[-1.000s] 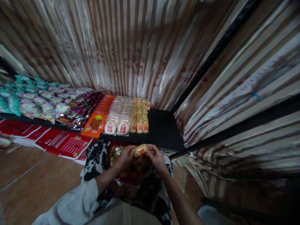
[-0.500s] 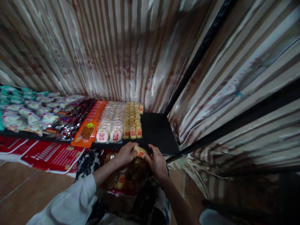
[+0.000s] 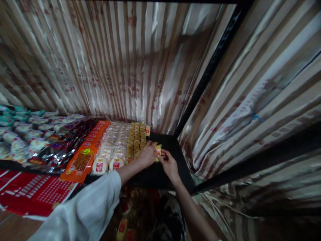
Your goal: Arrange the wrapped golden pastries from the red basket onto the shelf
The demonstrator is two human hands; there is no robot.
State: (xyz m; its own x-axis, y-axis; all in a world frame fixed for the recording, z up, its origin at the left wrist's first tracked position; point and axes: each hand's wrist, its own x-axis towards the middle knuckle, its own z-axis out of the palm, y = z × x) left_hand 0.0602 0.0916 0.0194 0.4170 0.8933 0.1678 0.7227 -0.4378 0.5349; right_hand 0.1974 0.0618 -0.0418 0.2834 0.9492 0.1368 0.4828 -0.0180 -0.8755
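Observation:
A small yellow wrapped snack (image 3: 158, 150) with an orange-red label is pinched between my two hands above the black shelf. My left hand (image 3: 148, 154) holds its left side, fingers closed, and partly covers the rows of yellow wrapped snacks (image 3: 136, 135). From the right, my right hand (image 3: 170, 165) grips the same piece with thumb and fingers. One more yellow snack (image 3: 147, 130) stands at the back, beside the end of the rows. Below the shelf edge, a dim bag of yellow packets (image 3: 122, 226) lies near my lap.
Left of the yellow rows are round white wrapped cakes (image 3: 116, 164), an orange packet (image 3: 81, 164), dark shiny packets (image 3: 62, 147) and pale wrapped snacks (image 3: 32, 134). A black post (image 3: 210, 72) rises from the shelf (image 3: 160, 177) before striped sheeting (image 3: 140, 67).
Both hands have moved forward and up with the yellow snack, from above the bag at my lap to over the shelf beside the yellow rows. The view has shifted slightly.

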